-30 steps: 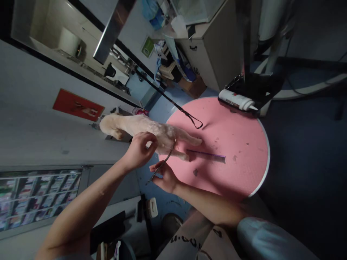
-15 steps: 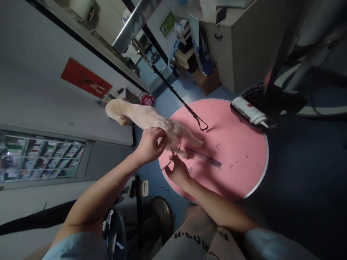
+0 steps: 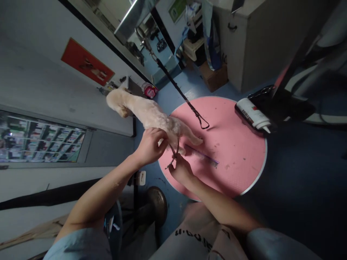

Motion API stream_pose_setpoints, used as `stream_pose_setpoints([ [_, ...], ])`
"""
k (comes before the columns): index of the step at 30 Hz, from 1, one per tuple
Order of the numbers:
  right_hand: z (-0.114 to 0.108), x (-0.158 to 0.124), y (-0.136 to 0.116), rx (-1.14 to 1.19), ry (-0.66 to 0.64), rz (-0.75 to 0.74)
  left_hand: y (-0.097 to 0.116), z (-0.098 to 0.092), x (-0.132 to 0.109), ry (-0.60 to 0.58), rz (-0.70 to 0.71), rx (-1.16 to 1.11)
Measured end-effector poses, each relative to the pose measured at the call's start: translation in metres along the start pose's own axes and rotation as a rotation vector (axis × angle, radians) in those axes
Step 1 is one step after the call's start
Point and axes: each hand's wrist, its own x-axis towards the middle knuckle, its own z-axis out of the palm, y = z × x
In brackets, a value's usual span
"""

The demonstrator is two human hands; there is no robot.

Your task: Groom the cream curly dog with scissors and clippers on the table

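A cream-coated dog stands with its hind legs on a round pink table and its head turned away to the left. My left hand is against its hindquarters, thumb and fingers closed in a pinch; what lies between the fingertips is hidden. Just right of it, my right hand grips a pair of scissors by the handles. The blades are spread and point up at the fur of the hind leg. Behind that leg, a comb with a purple spine lies on the tabletop.
A black grooming loop hangs empty over the table. A white bottle lies in a dark holder at the table's right edge. Beyond stand a grey cabinet and a cardboard box. A round stool is below left.
The view has shifted slightly. My right hand has turned the scissors a little, and their blades now show spread more clearly. My left hand keeps its pinch at the dog's hindquarters.
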Motion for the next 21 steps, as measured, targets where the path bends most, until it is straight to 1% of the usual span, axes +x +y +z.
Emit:
stream_pose_setpoints([
  [4, -0.003, -0.002, 0.004, 0.006, -0.043, 0.031, 0.0, 0.002, -0.002, -0.011, -0.021, -0.012],
  [8, -0.002, -0.002, 0.008, 0.083, -0.029, -0.016, -0.001, 0.003, -0.007, 0.024, -0.049, -0.024],
  [11, 0.0, -0.005, 0.007, 0.216, -0.064, -0.022, -0.001, 0.005, -0.016, 0.09, -0.093, -0.052],
  [15, 0.004, -0.013, 0.002, 0.432, -0.136, -0.084, -0.002, 0.009, -0.031, 0.198, -0.128, -0.054],
  [19, 0.012, -0.019, 0.0, 0.583, -0.234, -0.043, -0.002, 0.011, -0.036, 0.217, -0.138, -0.048],
  [21, 0.016, -0.02, 0.0, 0.637, -0.247, -0.048, -0.001, 0.01, -0.036, 0.215, -0.143, -0.048],
])
